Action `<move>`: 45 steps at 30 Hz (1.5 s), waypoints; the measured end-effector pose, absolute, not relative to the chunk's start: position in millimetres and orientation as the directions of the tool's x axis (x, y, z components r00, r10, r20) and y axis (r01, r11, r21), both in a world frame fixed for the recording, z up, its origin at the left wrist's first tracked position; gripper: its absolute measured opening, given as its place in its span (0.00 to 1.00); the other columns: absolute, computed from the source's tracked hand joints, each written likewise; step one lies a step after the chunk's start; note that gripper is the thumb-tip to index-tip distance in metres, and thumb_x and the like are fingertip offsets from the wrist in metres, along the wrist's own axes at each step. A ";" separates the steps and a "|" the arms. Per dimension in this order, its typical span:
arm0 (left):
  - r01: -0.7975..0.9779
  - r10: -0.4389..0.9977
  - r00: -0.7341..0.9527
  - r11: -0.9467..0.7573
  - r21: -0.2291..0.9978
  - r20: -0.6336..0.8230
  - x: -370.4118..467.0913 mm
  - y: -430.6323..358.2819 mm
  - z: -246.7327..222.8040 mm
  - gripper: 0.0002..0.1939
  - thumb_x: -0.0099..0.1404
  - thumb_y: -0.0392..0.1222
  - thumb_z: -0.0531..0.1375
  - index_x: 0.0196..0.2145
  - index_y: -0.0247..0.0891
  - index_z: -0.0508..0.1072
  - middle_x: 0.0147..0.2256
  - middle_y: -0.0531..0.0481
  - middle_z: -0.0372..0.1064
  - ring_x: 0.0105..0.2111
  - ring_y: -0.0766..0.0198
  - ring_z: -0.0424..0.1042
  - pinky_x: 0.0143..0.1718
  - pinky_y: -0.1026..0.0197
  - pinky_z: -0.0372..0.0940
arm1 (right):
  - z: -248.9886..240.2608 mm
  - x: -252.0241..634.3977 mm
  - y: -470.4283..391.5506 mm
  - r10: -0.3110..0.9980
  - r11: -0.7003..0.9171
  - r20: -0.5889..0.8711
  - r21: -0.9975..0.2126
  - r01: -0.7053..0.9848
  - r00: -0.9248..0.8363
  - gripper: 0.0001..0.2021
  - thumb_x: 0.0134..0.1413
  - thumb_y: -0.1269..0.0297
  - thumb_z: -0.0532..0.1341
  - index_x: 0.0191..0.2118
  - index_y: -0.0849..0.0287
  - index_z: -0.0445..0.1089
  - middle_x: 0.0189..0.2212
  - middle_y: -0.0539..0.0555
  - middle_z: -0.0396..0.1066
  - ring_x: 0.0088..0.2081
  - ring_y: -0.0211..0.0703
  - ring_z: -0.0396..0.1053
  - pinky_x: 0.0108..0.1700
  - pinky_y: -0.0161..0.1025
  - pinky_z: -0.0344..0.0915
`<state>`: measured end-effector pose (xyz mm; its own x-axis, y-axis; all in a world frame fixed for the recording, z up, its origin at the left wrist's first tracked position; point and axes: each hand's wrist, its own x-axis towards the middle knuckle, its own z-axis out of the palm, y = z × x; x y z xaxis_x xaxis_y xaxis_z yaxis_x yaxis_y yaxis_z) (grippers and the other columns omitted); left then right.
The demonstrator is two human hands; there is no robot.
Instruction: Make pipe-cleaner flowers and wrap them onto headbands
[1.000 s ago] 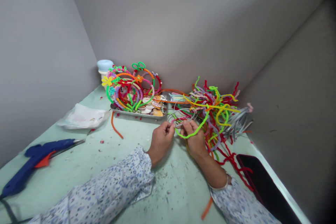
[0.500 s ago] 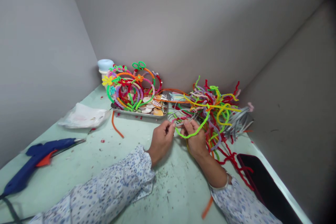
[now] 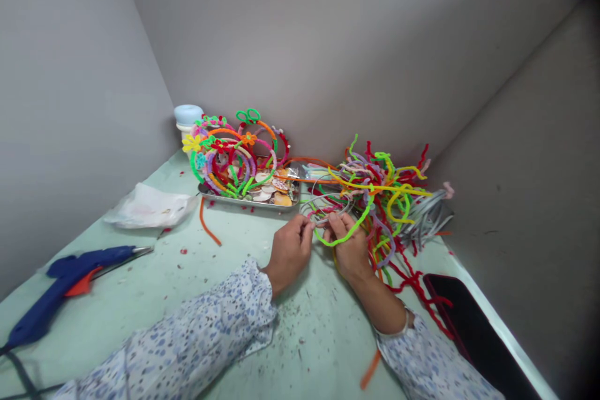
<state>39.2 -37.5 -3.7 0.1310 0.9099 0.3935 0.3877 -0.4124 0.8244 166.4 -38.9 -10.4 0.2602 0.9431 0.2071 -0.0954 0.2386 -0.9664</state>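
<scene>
My left hand [image 3: 289, 249] is closed in a pinch, its fingertips at the lower end of a bright green pipe cleaner [image 3: 345, 237]. That pipe cleaner curves across the fingers of my right hand [image 3: 350, 251] and up toward the pile. Between thumb and bent fingers, my right hand grips a thin grey headband [image 3: 321, 222], which spans the small gap between both hands. Fingers partly hide where the band and the pipe cleaner meet. Thin grey hoops [image 3: 349, 205] lie just behind the hands.
Tangled pipe cleaners [image 3: 375, 169] lie right of a metal tray [image 3: 244, 202] holding decorated headbands [image 3: 229, 162] and flat cutouts [image 3: 267, 190]. A blue glue gun [image 3: 70, 281] and plastic bag [image 3: 150, 207] are left. A dark phone [image 3: 469, 325] lies right; a blue-lidded container [image 3: 188, 115] stands behind.
Almost nothing differs. Both hands keep their pinch in the same place, with only a slight shift of the left fingers.
</scene>
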 end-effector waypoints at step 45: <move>0.421 0.914 0.170 -0.406 0.811 0.369 39.8 -41.2 -6.0 0.07 0.63 0.41 0.53 0.38 0.38 0.67 0.24 0.55 0.62 0.25 0.68 0.61 0.28 0.65 0.55 | -16.0 167.6 -35.9 0.944 0.206 0.154 -0.967 -0.153 0.293 0.16 0.52 0.51 0.60 0.24 0.58 0.64 0.11 0.44 0.61 0.13 0.30 0.54 0.16 0.30 0.50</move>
